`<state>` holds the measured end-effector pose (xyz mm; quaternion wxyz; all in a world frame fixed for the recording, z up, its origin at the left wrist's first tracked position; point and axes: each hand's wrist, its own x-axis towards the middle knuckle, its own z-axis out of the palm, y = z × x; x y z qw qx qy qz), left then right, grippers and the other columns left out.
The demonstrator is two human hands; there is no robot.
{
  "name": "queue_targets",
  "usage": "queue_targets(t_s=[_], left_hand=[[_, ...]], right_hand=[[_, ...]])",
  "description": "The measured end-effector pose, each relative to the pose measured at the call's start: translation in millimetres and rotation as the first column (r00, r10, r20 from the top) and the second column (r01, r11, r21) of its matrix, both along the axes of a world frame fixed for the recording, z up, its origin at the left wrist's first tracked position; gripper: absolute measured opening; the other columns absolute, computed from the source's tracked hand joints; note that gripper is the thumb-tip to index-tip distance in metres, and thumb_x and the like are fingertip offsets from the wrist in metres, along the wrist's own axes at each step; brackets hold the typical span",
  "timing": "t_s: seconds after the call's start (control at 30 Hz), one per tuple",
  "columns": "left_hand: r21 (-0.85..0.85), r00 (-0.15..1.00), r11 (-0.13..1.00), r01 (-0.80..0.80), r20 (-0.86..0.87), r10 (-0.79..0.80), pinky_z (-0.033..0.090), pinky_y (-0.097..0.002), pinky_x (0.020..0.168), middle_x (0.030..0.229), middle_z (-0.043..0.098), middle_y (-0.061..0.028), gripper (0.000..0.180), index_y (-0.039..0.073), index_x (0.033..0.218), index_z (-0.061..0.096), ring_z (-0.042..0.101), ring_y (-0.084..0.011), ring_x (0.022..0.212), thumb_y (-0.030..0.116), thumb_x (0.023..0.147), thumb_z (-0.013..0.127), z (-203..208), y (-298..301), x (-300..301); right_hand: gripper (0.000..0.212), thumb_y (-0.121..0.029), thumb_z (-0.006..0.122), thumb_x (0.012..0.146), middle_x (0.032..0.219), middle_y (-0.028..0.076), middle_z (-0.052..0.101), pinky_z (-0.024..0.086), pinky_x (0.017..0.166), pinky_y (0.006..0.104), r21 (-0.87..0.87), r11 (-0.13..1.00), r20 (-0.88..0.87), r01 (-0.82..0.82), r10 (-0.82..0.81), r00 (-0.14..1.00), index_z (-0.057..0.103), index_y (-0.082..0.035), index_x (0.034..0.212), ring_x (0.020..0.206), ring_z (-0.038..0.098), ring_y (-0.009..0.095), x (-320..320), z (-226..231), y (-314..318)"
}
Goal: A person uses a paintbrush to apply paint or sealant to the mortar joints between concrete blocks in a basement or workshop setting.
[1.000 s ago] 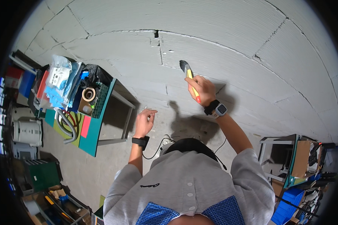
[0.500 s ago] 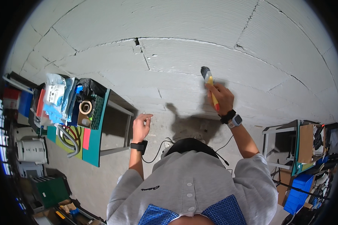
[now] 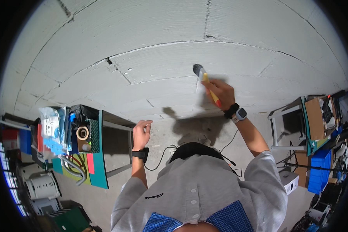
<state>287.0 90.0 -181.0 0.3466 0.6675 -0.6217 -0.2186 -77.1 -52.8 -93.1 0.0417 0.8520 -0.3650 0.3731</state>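
Note:
My right hand [image 3: 221, 92] is closed around the handle of a paintbrush [image 3: 210, 88], yellow with a red end. Its dark bristles [image 3: 197, 69] touch or nearly touch the white-painted block wall [image 3: 162, 62], just by a horizontal joint; I cannot tell which. A wet-looking white streak shows beside the brush's metal band. Lower and to the left, my left hand [image 3: 142, 133] hangs in the air with loosely bent fingers and holds nothing that I can see.
At left stands a green-topped table [image 3: 100, 170] bearing plastic packs, a tape roll [image 3: 82, 133] and a grey hose [image 3: 74, 170]. Another table [image 3: 306, 123] with a cardboard box is at right, above a blue crate [image 3: 319, 172]. A black cable [image 3: 152, 169] lies on the floor.
My view has turned, so the wall joints sit further left and both tables have shifted in the picture. The brush in my right hand now touches further right along the wall.

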Motion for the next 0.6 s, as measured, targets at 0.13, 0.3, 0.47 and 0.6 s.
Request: queue_targets(t_s=[0.13, 0.3, 0.47, 0.6], left_hand=[[0.046, 1.000, 0.999, -0.001, 0.011, 0.000, 0.054, -0.0389, 0.073, 0.098, 0.073, -0.0159, 0.017, 0.006, 0.105, 0.078, 0.069, -0.0316, 0.078, 0.007, 0.095, 0.064, -10, -1, 3], [0.057, 0.997, 0.996, 0.067, 0.037, -0.069, 0.054, -0.0378, 0.071, 0.098, 0.073, -0.0155, 0.018, 0.006, 0.106, 0.078, 0.069, -0.0297, 0.076, 0.006, 0.095, 0.064, -15, -14, -5], [0.031, 0.994, 0.994, 0.101, 0.036, -0.102, 0.054, -0.0371, 0.070, 0.098, 0.073, -0.0159, 0.018, 0.006, 0.107, 0.078, 0.069, -0.0288, 0.076, 0.005, 0.095, 0.064, -1, -29, -15], [0.001, 0.994, 0.995, 0.099, 0.045, -0.099, 0.054, -0.0324, 0.066, 0.098, 0.072, -0.0146, 0.017, 0.005, 0.110, 0.077, 0.069, -0.0212, 0.073, 0.008, 0.099, 0.064, -11, -28, -4]], right_hand=[[0.026, -0.012, 0.071, 0.088, 0.095, 0.005, 0.072, 0.058, 0.063, 0.0362, 0.001, 0.987, 0.034, 0.161, -0.161, 0.986, 0.075, -0.018, 0.113, 0.073, 0.070, 0.023, -38, -12, 4], [0.029, -0.009, 0.073, 0.085, 0.090, 0.006, 0.071, 0.055, 0.058, 0.0346, -0.041, 0.998, 0.007, 0.045, -0.045, 0.999, 0.076, -0.015, 0.114, 0.069, 0.068, 0.024, -11, -13, 11], [0.032, -0.009, 0.073, 0.085, 0.088, 0.005, 0.070, 0.056, 0.060, 0.0368, -0.034, 0.999, 0.037, 0.033, -0.032, 0.999, 0.075, -0.017, 0.116, 0.070, 0.068, 0.024, -17, -11, -1], [0.032, -0.010, 0.072, 0.085, 0.083, 0.004, 0.067, 0.056, 0.060, 0.0366, -0.045, 0.972, 0.018, 0.232, -0.231, 0.973, 0.076, -0.019, 0.115, 0.069, 0.068, 0.023, -68, -20, 7]])
